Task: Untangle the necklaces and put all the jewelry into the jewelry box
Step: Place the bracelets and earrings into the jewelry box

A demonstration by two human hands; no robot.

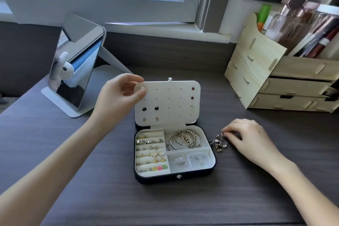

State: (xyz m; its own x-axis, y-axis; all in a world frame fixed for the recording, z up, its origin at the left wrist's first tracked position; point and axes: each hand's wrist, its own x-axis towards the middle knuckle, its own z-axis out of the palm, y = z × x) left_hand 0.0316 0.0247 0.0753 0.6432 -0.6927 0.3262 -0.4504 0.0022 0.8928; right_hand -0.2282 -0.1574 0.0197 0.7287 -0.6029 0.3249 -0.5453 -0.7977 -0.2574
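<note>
An open dark jewelry box lies mid-table with its white earring panel standing upright. Rings and small earrings fill the left slots; several bangles lie in the top right compartment. My left hand pinches the panel's top left corner, where a small gold earring sits. A little heap of loose jewelry lies on the table just right of the box. My right hand rests beside that heap, fingertips pinching a small piece at its top edge.
A tilted table mirror stands at the left. A wooden drawer organizer with brushes and cosmetics stands at the right rear. The window sill runs behind the dark wood table.
</note>
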